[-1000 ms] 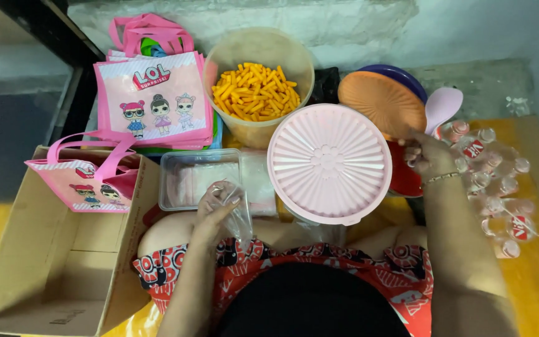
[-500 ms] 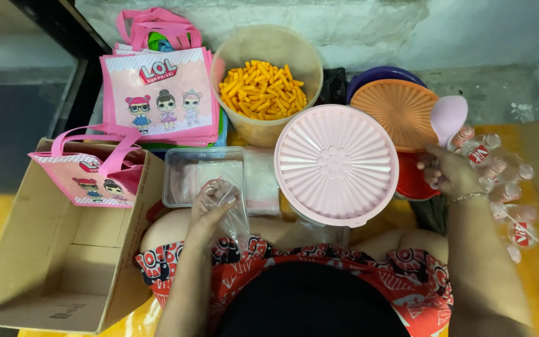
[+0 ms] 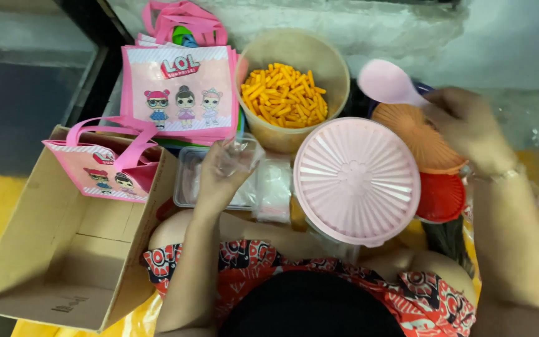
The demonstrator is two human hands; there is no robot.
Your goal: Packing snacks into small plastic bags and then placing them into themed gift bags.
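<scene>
We see the pink spoon (image 3: pixel 387 82) at about one o'clock in the view, its bowl pointing toward ten o'clock and raised above the orange lid (image 3: pixel 420 138). The right hand (image 3: pixel 469 128) has its grip clamped on the spoon's handle. The left hand (image 3: pixel 223 171), near the middle, has its grip closed on a small clear plastic bag (image 3: pixel 239 153), held above a clear rectangular tray (image 3: pixel 188 181).

At twelve o'clock from that bag stands a beige tub (image 3: pixel 294 81) filled with orange snack sticks (image 3: pixel 285 95). At three o'clock from the left hand lies a large pink ribbed lid (image 3: pixel 357 180), touching the tub's near side. A red lid (image 3: pixel 442 196) shows at four o'clock from the orange one. At eleven o'clock lie pink cartoon gift bags (image 3: pixel 182 90), and another such bag (image 3: pixel 104 165) stands in the cardboard box (image 3: pixel 51 249) at eight o'clock.
</scene>
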